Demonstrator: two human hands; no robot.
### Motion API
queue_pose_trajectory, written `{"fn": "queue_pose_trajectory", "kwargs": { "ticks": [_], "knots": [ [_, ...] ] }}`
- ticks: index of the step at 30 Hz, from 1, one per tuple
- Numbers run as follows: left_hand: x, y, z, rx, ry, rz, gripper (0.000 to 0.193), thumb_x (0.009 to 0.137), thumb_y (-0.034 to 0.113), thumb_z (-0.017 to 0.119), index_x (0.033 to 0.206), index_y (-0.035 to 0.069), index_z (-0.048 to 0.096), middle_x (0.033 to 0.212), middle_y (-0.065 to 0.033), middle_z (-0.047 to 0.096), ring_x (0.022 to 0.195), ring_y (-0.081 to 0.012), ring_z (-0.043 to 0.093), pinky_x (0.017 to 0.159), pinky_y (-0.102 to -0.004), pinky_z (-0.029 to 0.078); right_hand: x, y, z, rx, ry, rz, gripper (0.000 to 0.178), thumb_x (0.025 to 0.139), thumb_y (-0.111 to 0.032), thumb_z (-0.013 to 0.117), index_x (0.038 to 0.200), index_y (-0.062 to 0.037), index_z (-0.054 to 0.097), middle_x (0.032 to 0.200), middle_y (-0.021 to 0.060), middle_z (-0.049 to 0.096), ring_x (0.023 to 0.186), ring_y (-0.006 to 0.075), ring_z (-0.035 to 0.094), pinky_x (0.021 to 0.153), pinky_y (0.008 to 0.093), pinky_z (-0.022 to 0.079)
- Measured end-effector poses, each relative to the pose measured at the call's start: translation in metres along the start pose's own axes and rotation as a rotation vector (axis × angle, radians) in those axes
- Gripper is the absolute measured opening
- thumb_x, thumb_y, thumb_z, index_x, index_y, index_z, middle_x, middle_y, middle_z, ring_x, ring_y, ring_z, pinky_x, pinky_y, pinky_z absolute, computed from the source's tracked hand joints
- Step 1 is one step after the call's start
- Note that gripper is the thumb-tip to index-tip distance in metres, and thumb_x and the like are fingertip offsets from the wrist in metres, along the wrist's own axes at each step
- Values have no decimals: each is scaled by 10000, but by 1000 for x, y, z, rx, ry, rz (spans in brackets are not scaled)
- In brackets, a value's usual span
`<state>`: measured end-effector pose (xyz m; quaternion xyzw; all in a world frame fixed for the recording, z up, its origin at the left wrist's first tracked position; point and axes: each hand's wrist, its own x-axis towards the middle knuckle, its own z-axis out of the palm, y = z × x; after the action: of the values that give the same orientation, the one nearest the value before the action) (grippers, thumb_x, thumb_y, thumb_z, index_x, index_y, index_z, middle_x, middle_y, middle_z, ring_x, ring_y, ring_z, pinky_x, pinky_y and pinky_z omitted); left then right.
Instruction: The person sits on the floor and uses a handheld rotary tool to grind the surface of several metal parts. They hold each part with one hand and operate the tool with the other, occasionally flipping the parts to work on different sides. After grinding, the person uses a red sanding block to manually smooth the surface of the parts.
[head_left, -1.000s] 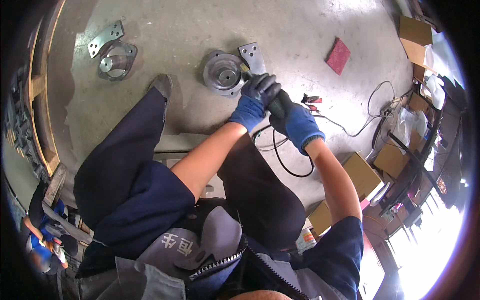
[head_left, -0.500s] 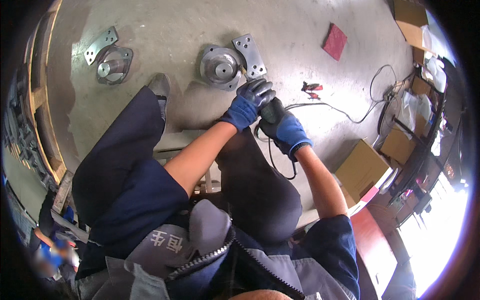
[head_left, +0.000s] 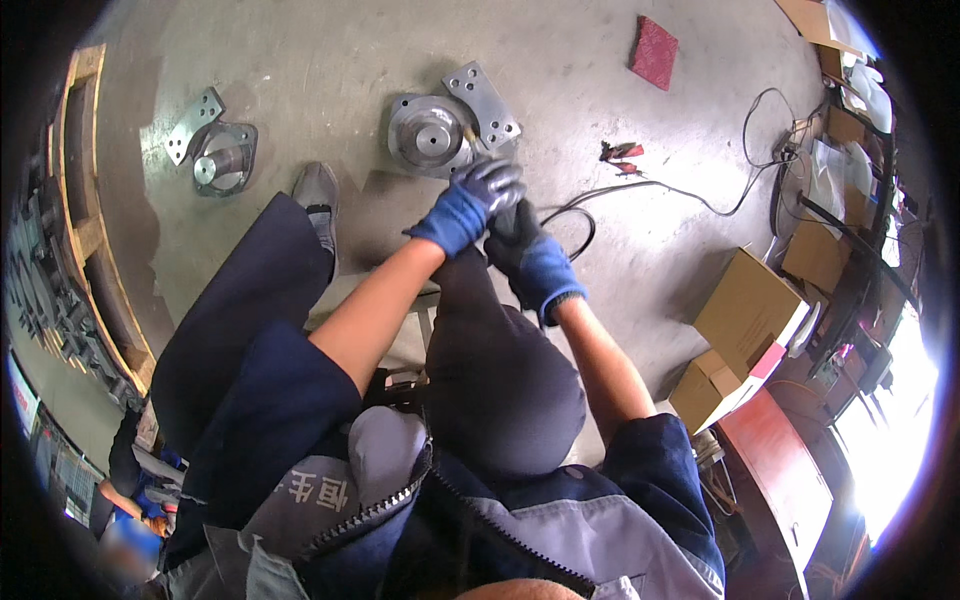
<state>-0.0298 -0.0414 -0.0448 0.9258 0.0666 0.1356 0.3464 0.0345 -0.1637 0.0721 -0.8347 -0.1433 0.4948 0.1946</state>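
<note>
Fingers (head_left: 497, 172) closed around a dark tool (head_left: 508, 216)

Left hand (head_left: 478, 190) and right hand (head_left: 525, 252), both gloved, grip the tool above the floor (head_left: 350, 60). Its brassy tip (head_left: 470, 137) points at the near right rim of a round metal flange (head_left: 432, 134); I cannot tell whether they touch. A drilled plate (head_left: 483, 103) lies against that flange. Toward the floor's left edge, near a wooden pallet (head_left: 88, 238), lie another flange (head_left: 230, 160) and plate (head_left: 194, 126). Cardboard boxes (head_left: 745, 305) line the right edge.
</note>
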Motion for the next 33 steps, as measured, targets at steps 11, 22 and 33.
{"fn": "queue_pose_trajectory", "kwargs": {
  "ticks": [11,22,33],
  "knots": [
    [-10,6,9,-60,30,-3,245,798,208,579,1027,236,663,1166,-10,619,1101,-200,570,934,-364,468,-9,0,13,-17,33,106,619,780,-293,720,1281,-74,429,1023,173,653,927,238,639,753,369,489],
    [-14,28,-7,-82,-61,9,276,770,156,561,1028,214,641,1195,-24,587,1140,-254,534,949,-406,447,-32,-19,-6,36,-40,148,674,801,-296,709,1359,-76,401,1084,182,635,1006,225,619,835,331,476],
    [-3,-4,-12,-9,11,-10,263,770,140,562,1011,210,640,1214,-17,576,1168,-246,518,961,-402,440,-2,-28,2,79,22,-66,649,815,-288,665,1349,-65,369,906,277,636,865,422,639,696,444,491]
  ]
}}
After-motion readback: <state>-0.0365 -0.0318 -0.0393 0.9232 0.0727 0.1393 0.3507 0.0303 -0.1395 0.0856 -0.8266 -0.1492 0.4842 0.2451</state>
